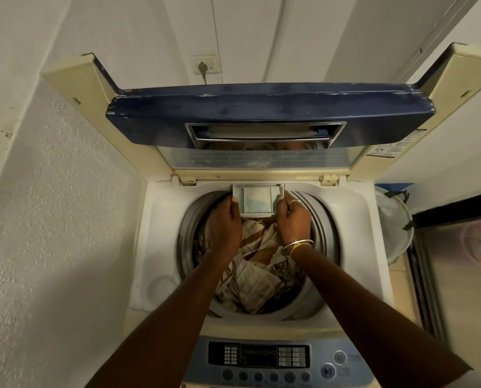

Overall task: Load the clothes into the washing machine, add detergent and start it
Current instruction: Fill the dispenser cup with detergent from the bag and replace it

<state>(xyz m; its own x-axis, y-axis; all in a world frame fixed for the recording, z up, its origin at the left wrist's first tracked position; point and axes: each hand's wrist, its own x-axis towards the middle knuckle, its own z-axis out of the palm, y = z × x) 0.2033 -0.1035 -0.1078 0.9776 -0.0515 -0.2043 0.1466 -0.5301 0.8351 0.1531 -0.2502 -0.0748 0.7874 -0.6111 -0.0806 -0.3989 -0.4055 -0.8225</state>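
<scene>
A top-loading washing machine (161, 219) stands below me with its blue lid (270, 107) folded up at the back. Brown and cream clothes (258, 273) fill the drum. A pale detergent drawer (257, 201) sticks out from the back rim over the drum, with bluish powder traces inside. My left hand (225, 222) grips the drawer's left side. My right hand (292, 219), with a ring and bangles, grips its right side. The control panel (261, 357) with display and round buttons lies at the near edge.
A textured white wall closes in on the left. A wall socket (205, 65) with a plugged cable sits behind the lid. A white mesh laundry basket (395, 219) stands right of the machine, beside a reflective door.
</scene>
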